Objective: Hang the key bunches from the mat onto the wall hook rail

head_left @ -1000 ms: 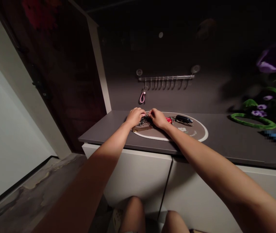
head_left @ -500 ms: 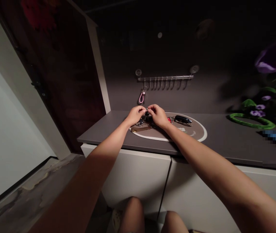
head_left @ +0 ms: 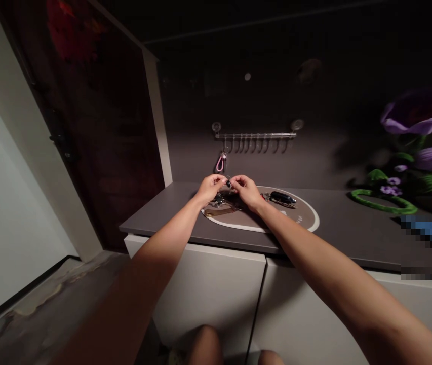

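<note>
Black trinket (head_left: 228,184) raised; between left grip (head_left: 209,188) and right grip (head_left: 248,191).

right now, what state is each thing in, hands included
Left hand: pinching the small black item
Right hand: pinching at it too
Small black item: raised between the fingertips
Oval mat: flat on the counter
Brown strap: lying on the oval mat
Pink loop: hanging from the rail
Cabinet doors: shut

A small black-and-silver key ring (head_left: 228,183) is held up between the fingertips of the left hand (head_left: 210,189) and right hand (head_left: 247,191), its thin loop uppermost, its finer details too small to tell.
</note>
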`<state>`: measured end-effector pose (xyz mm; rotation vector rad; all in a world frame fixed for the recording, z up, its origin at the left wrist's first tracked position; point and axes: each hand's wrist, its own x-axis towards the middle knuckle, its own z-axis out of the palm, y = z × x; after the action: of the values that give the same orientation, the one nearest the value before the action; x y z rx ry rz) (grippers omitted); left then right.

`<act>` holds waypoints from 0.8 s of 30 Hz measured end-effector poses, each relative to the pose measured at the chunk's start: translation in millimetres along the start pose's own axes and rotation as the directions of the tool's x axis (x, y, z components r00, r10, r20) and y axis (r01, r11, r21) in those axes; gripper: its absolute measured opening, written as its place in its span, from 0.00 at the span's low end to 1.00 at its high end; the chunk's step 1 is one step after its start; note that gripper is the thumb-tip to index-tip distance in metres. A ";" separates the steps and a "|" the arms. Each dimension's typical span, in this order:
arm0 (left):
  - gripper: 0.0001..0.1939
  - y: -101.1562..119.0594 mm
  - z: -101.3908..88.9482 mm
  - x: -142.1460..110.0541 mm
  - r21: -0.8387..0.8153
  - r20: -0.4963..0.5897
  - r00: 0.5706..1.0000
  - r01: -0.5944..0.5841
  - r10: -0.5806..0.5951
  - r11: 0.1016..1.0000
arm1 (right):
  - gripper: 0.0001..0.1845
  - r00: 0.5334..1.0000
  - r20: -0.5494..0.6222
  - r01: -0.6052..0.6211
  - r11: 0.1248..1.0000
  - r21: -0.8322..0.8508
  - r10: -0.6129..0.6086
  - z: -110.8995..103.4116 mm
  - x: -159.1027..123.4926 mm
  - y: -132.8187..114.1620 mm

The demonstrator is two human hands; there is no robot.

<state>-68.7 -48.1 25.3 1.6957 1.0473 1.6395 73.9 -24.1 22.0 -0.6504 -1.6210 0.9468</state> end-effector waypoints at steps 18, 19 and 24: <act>0.10 5.3 3.9 -0.9 0.240 -0.071 0.995 -0.053 0.072 0.969 | 0.16 0.995 -0.091 -0.020 0.990 0.137 0.033 -1.8 13.2 -12.2; 0.10 3.8 3.5 0.0 0.271 -0.083 0.993 -0.053 0.079 0.961 | 0.16 0.993 -0.106 -0.029 0.985 0.171 0.048 -2.0 17.0 -14.2; 0.09 -4.0 0.8 2.1 0.468 -0.088 0.985 -0.092 0.150 0.879 | 0.14 0.970 -0.219 -0.049 0.965 0.259 0.108 -2.7 46.5 -23.8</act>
<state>-68.6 -44.0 23.1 2.0145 1.5170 1.6805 66.2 1.7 66.9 -0.6274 -1.2512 1.0725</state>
